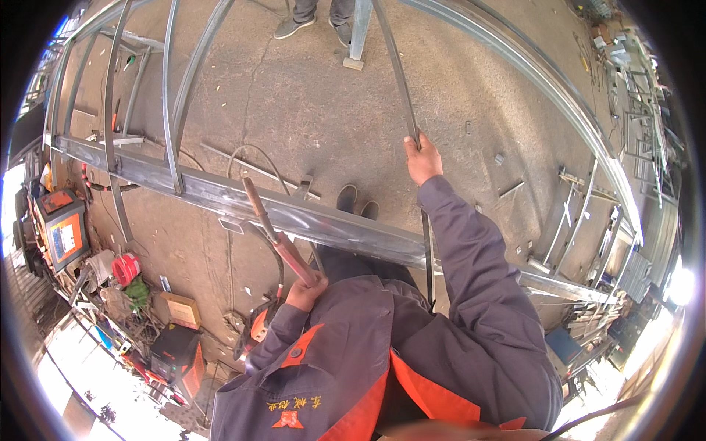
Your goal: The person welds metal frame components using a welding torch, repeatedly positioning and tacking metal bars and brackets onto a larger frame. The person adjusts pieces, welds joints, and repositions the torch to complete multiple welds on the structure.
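My left hand [306, 289] is wrapped round the reddish handle of a long tool that looks like a welding torch [283, 250]. Its brown front end points up and away to the left, above a grey steel beam [294, 220]. My right hand [424, 159] grips a thin, dark metal bar [401, 81] at the far side of the beam. That bar runs from the far edge of the view, through my fingers, and down across the beam close to my body. My right arm is stretched out; my left is bent near my waist.
Several curved metal bars [169, 95] rise from the beam at left. A large curved steel frame member [544, 73] arcs along the right. Another person's shoes [295, 27] stand beyond, near an upright post [359, 33]. Orange-and-black machines [60, 229], cables and scrap lie at left.
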The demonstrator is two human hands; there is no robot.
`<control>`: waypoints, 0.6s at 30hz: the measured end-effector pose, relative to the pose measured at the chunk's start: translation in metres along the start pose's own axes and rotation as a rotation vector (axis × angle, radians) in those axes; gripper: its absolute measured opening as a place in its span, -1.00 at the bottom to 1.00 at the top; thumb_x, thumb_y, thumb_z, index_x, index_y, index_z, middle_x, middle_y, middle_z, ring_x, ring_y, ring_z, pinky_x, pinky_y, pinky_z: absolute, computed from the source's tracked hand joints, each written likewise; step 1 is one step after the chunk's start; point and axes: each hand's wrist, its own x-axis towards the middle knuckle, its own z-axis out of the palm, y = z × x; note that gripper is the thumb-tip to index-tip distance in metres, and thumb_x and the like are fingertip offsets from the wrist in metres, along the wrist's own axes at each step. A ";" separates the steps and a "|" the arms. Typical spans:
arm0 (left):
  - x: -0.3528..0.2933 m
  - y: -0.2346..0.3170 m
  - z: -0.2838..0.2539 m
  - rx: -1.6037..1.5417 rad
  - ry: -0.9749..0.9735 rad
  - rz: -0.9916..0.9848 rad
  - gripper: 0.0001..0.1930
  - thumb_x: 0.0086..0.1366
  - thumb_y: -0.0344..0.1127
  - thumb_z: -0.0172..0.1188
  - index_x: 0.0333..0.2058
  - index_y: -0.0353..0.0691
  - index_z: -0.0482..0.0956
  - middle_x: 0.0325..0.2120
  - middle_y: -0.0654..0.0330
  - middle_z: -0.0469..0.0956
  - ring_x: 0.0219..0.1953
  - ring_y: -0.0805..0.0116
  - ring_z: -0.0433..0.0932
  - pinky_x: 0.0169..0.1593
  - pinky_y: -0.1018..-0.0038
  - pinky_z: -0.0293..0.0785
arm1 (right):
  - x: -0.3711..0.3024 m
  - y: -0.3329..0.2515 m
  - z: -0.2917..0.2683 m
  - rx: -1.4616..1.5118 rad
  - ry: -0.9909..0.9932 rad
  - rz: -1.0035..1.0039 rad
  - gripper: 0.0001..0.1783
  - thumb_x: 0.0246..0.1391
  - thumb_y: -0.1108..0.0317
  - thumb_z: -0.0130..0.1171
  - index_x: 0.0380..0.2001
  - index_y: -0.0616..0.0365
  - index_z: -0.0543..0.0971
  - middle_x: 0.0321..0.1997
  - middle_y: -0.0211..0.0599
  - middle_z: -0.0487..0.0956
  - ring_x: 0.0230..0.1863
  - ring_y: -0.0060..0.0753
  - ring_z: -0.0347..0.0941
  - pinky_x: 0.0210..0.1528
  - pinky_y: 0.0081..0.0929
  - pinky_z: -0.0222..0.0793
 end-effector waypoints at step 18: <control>-0.006 0.033 0.014 0.049 0.022 -0.008 -0.89 0.39 -0.30 0.33 -0.22 -0.17 0.64 -0.42 0.47 0.51 -0.33 0.61 0.44 -0.22 0.57 0.35 | -0.011 -0.011 0.000 -0.047 0.098 -0.025 -0.43 0.39 0.01 0.08 0.32 0.09 0.47 0.10 0.15 0.64 0.15 0.24 0.55 0.16 -0.04 0.48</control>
